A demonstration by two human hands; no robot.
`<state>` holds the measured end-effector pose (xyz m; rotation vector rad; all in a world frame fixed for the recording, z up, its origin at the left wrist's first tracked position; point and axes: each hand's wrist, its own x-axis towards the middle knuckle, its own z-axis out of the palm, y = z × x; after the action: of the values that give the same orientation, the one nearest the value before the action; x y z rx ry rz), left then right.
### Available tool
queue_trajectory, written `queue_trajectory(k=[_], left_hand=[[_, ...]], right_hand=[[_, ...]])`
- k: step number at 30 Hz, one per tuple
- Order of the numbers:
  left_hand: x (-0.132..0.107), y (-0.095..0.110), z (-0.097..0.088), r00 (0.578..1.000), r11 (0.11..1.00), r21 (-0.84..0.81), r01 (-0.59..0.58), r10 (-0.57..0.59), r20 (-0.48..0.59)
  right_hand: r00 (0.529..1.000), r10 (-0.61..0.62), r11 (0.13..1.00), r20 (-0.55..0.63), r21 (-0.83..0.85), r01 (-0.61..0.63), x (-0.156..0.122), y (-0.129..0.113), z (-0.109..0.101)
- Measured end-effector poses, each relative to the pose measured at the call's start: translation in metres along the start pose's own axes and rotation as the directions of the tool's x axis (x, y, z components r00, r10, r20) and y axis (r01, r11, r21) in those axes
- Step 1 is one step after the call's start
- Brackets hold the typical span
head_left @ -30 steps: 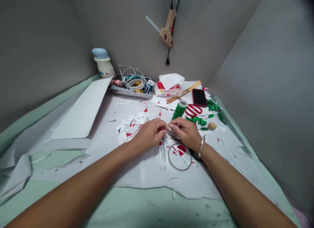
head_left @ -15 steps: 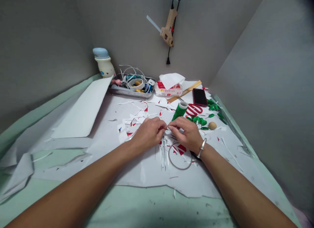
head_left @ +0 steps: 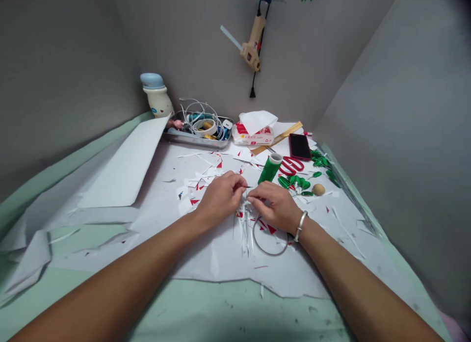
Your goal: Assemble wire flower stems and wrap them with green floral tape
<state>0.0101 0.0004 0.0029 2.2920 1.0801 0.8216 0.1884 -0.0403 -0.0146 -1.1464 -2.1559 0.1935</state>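
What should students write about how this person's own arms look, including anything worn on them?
Both arms are bare, with no sleeves: the left forearm and the right forearm. The only thing clearly worn is a slim silver-coloured bangle on the right wrist.

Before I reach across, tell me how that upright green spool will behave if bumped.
The green spool stands on one narrow end on the paper sheet, so it would probably tip easily. Its round sides would likely make it roll. Its pale core suggests it is fairly light.
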Motion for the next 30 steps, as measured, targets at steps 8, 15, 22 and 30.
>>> queue_trajectory(k=[8,15,22,30], left_hand=[[-0.004,0.001,0.004,0.986,0.993,-0.013,-0.115,0.116,0.118],[-0.001,0.005,-0.002,1.0,0.995,-0.1,-0.007,0.01,0.028],[-0.002,-0.002,0.003,0.998,0.997,0.067,-0.036,0.032,0.058],[-0.003,0.003,0.002,0.986,0.991,-0.07,-0.111,0.119,0.113]], right_hand=[[0.981,0.134,0.99,-0.142,0.071,-0.124,0.003,0.006,-0.005],[0.997,0.081,0.995,-0.004,0.057,-0.08,0.0,0.007,0.002],[0.999,-0.009,1.0,-0.04,-0.021,0.009,0.001,-0.002,-0.003],[0.98,0.158,0.985,-0.118,0.091,-0.147,0.003,0.01,-0.003]])
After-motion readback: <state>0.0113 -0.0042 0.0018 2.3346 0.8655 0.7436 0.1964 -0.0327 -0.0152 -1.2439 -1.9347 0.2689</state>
